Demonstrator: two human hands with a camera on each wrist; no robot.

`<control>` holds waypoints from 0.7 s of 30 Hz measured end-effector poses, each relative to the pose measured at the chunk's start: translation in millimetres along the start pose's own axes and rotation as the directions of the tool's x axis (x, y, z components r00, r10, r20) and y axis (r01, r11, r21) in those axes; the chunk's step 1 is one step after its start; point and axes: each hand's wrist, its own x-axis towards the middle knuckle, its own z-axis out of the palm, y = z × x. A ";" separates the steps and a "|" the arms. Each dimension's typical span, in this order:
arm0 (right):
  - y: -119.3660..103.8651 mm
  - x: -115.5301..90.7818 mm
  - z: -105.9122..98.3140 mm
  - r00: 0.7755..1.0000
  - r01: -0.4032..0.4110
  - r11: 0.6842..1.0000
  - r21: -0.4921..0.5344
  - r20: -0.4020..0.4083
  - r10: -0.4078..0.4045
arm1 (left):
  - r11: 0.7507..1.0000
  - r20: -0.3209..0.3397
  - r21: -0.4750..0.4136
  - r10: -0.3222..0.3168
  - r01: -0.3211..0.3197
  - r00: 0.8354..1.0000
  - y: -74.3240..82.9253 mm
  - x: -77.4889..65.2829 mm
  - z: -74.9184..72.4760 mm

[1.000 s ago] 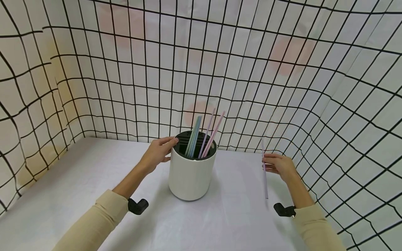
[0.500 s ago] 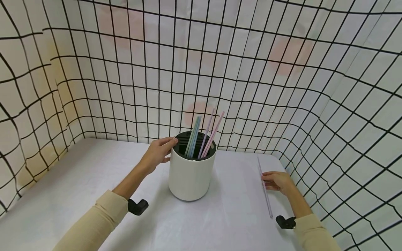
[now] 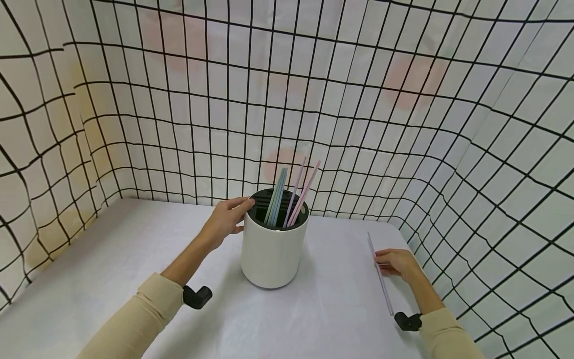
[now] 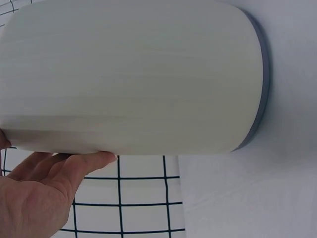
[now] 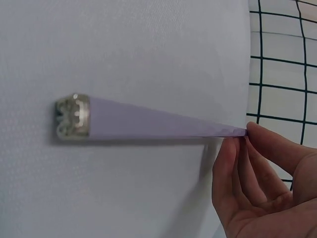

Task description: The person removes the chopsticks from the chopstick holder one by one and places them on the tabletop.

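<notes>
A white cylindrical utensil holder [image 3: 271, 257] with a black slotted top stands upright on the table. My left hand [image 3: 224, 219] grips its left side, thumb at the rim; in the left wrist view the fingers [image 4: 94, 161] lie against the white wall. Out of the top lean green and blue chopsticks [image 3: 276, 199], a purple one [image 3: 295, 192] and pink ones [image 3: 306, 194]. Off to the right, my right hand [image 3: 399, 263] pinches another purple chopstick [image 3: 383, 286] between thumb and fingertips. The right wrist view shows its silvery patterned end [image 5: 74, 117] pointing away from the hand, close over the table.
A white cloth covers the table [image 3: 332, 309]. Black wire grid panels [image 3: 215, 114] backed by white sheeting rise behind and on both sides, the right one [image 3: 506, 199] near my right hand. Black cameras sit at both wrists, the left one [image 3: 197, 297] beside the sleeve.
My right hand has come down and nearer to me with the purple chopstick, which now slants more, its lower end swung right. The left hand and the holder have stayed put.
</notes>
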 end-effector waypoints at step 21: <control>9.2 5.3 -5.2 1.000 -0.025 1.000 -0.013 0.002 0.025 | 1.000 0.003 -0.011 0.016 -0.016 1.000 -2.2 1.2 -0.4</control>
